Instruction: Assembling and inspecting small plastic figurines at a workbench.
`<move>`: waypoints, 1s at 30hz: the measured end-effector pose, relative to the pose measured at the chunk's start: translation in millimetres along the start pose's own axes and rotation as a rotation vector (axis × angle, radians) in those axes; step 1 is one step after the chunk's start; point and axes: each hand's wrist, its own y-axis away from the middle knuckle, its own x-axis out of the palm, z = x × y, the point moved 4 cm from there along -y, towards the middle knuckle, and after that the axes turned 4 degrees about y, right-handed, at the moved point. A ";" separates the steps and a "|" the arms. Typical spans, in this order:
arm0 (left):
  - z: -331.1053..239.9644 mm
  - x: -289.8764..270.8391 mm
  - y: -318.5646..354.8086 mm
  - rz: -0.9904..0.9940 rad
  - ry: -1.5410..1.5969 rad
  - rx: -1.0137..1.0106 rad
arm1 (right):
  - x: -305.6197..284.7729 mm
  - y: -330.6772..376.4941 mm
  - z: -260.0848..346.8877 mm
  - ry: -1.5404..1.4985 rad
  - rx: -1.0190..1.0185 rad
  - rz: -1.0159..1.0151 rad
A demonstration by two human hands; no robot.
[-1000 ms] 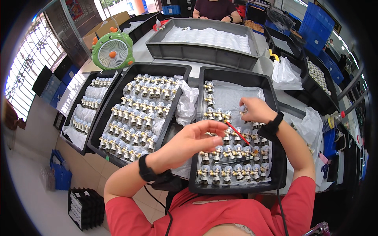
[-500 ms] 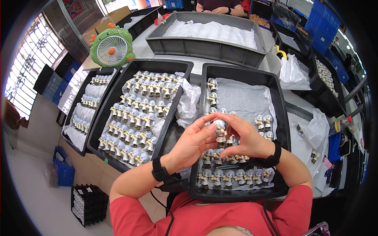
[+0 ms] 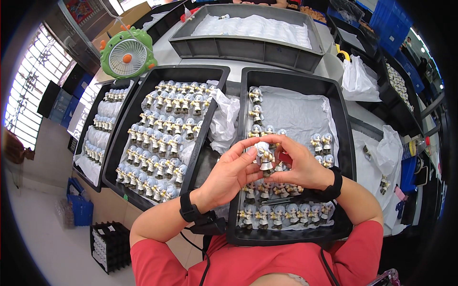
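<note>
The pale-haired figurine (image 3: 265,159) is held up over the middle of the black tray (image 3: 346,124), upright, so the work seems to be at a two-handed stage; the left hand (image 3: 226,176) has it between thumb and fingers, while the right hand (image 3: 305,167) curves round its other side, pressing on it or not, I cannot tell. A second ago the left hand hung apart, loosely spread, and the right was farther toward the tray's far edge; half a second ago both already framed the figurine, but the red piece (image 3: 285,157) now by the right fingers did not show, and its kind is unclear. Around them, a row of figurines (image 3: 277,217) lines the near edge, and lining paper (image 3: 300,109) lies bare toward the far right corner
</note>
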 end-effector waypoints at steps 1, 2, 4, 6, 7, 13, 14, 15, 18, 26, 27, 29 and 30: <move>0.7 -0.2 0.1 -0.001 -0.001 -0.001 | 0.2 0.0 -0.1 -0.024 0.004 -0.003; 1.3 -0.3 0.1 -0.006 -0.014 0.014 | 0.4 0.0 -0.3 -0.047 0.008 -0.006; 2.9 0.0 -0.1 -0.009 -0.029 0.029 | 1.0 -0.3 -2.4 -0.082 0.005 -0.021; 2.5 -1.2 0.3 -0.050 -0.071 0.085 | -0.2 -0.6 -1.6 -0.118 0.001 -0.035; 4.2 1.1 0.8 -0.050 -0.072 0.086 | -1.9 -0.6 1.4 -0.015 -0.001 -0.034; -3.1 9.2 3.6 -0.086 -0.369 0.250 | -1.5 4.0 19.2 0.250 -0.136 -0.112; -1.6 7.0 4.2 -0.082 -0.266 0.232 | -3.4 5.2 21.2 0.260 -0.167 -0.176; -1.2 5.1 3.5 -0.079 -0.162 0.213 | -5.4 5.8 21.4 0.241 -0.183 -0.196; -2.0 9.8 1.9 -0.013 0.004 0.099 | -7.3 7.5 21.4 0.190 -0.164 -0.174; 5.4 4.6 -3.0 0.075 -0.067 0.095 | -0.3 9.2 31.8 0.344 -0.297 -0.239; 4.3 3.8 -3.1 0.075 -0.069 0.096 | -1.9 8.8 31.7 0.345 -0.299 -0.240; 4.3 4.0 -3.5 0.103 -0.019 0.057 | -6.1 7.4 28.0 0.337 -0.222 -0.231; 3.7 5.4 -4.1 0.103 -0.019 0.055 | -6.1 7.6 26.2 0.337 -0.221 -0.232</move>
